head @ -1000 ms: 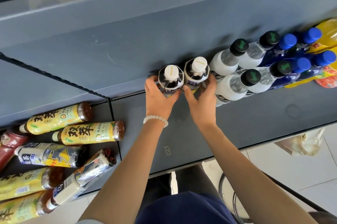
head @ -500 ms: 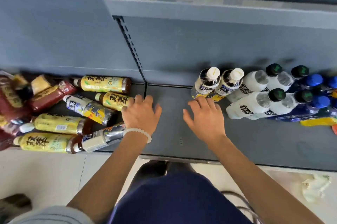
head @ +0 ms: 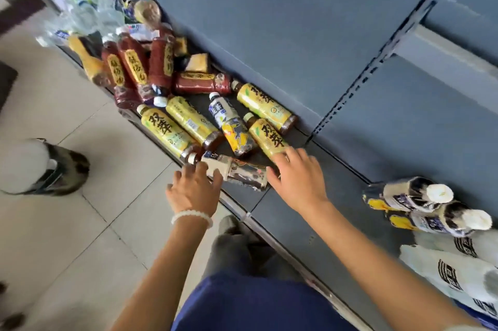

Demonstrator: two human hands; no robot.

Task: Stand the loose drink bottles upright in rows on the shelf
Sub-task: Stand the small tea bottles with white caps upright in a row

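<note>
Your left hand (head: pixel 194 188), fingers spread, touches the cap end of the silver bottle (head: pixel 234 171) lying on the shelf (head: pixel 336 196); your right hand (head: pixel 296 178), open, rests at its base, holding nothing.

A grey metal shelf (head: pixel 318 212) sits low before me. Left of its upright divider (head: pixel 350 93), yellow tea bottles (head: pixel 172 131) and red bottles (head: pixel 134 66) lie loose on their sides. Right of the divider, white-capped bottles (head: pixel 420 196) stand upright.
</note>
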